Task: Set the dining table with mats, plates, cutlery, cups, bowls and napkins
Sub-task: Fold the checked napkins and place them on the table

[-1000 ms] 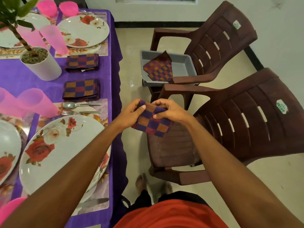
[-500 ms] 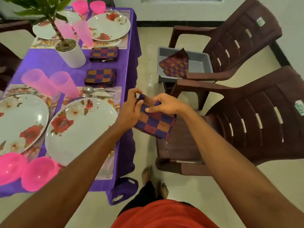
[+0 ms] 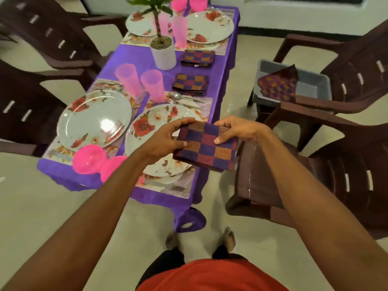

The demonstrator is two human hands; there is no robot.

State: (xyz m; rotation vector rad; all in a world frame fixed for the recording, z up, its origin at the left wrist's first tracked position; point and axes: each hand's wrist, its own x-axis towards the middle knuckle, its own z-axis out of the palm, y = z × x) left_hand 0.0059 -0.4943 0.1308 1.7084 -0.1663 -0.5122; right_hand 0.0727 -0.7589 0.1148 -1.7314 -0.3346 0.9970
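Fingers [image 3: 184, 122] of the left hand [image 3: 165, 141] curl over the napkin's [image 3: 206, 150] far left corner, the thumb lying on its left edge. The right hand [image 3: 239, 129] grips the far right corner, thumb pressed flat on top. Both hands pinch the cloth, so neither is free. Both forearms reach forward from the bottom corners of the view and meet at the napkin.

The napkin is folded into a checked square and held level in the air over the near right corner of the surface [image 3: 136, 59]. Its left half covers the right rim of the near plate [image 3: 151, 131]; its right half hangs past the surface's right edge, towards a brown chair [image 3: 315, 175].

Along the right edge lie two folded napkins [image 3: 191, 84], one beyond the other, with a spoon and fork [image 3: 178, 96] between the nearer one and the near plate. A second plate [image 3: 94, 118] sits to the left, two pink cups [image 3: 152, 85] behind the plates and two pink bowls [image 3: 89, 159] at the near edge. A potted plant [image 3: 163, 53] stands mid-surface. A strip of bare floor [image 3: 220, 106] runs between the right edge and the chairs. On the farther chair sits a grey tray [image 3: 310, 85] holding a loose cloth [image 3: 277, 85].
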